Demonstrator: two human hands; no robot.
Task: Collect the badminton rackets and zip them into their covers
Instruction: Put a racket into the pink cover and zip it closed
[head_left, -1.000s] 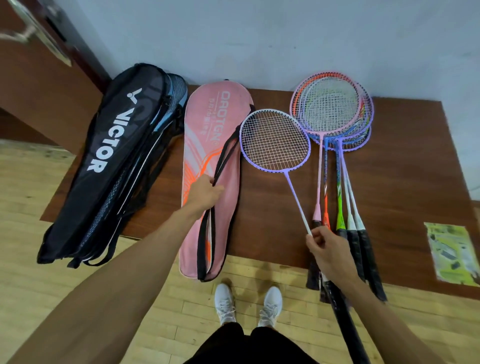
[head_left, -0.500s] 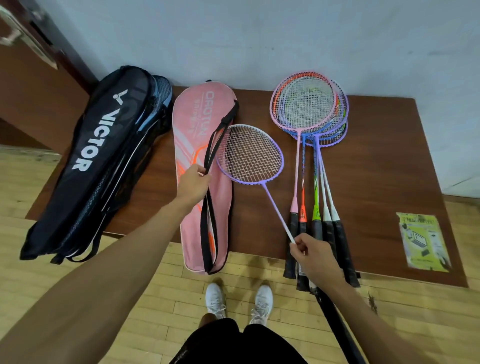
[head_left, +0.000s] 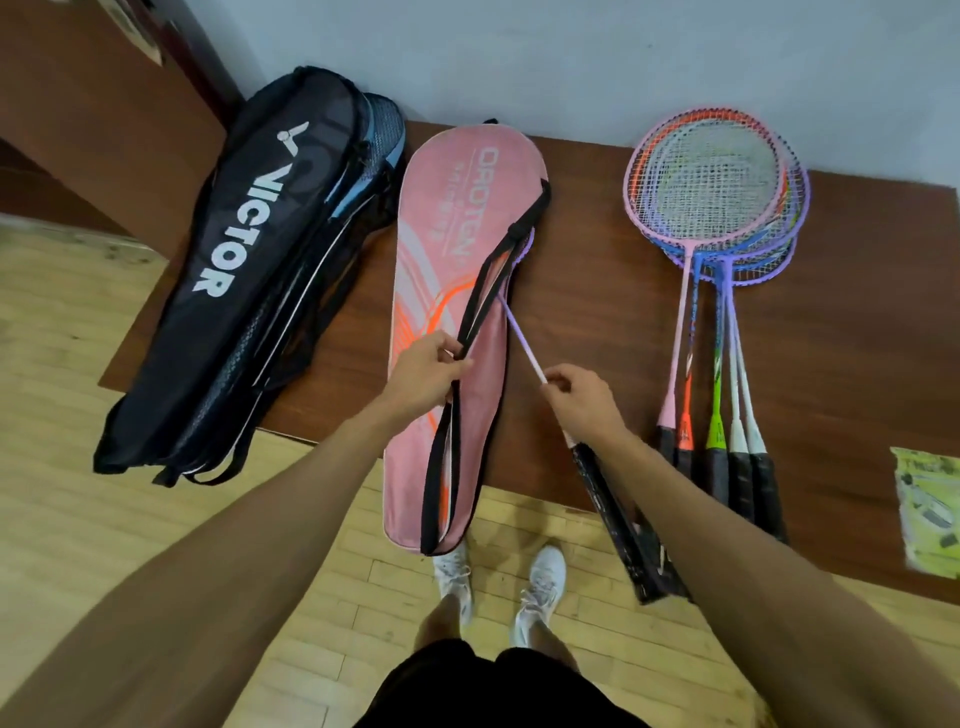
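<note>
- Nearest me, my white shoes (head_left: 540, 577) stand on the wooden floor (head_left: 156, 519), just in front of the worktop (head_left: 857, 322).
- My right hand (head_left: 582, 402) has its fingers clenched round the purple racket (head_left: 522, 340), low on the shaft just above the black grip. The grip juts out past the worktop's front edge beside my forearm.
- My left hand (head_left: 426, 371) pinches the black-trimmed open edge of the pink cover (head_left: 462, 208), fingers grasping the trim.
- The racket's head sits inside that cover. Only a sliver of purple rim shows at the opening, and the shaft slants out toward my right hand.
- The pink cover lies lengthwise on the worktop, its narrow end overhanging the front edge.
- Just beside it on the left lies a black cover (head_left: 244, 270) lettered VICTOR, also overhanging.
- Well apart on the right is a stack of rackets (head_left: 719, 208), heads overlapped near the wall (head_left: 571, 62), grips pointing toward me.
- A leaflet (head_left: 930, 519) lies at the far right.
</note>
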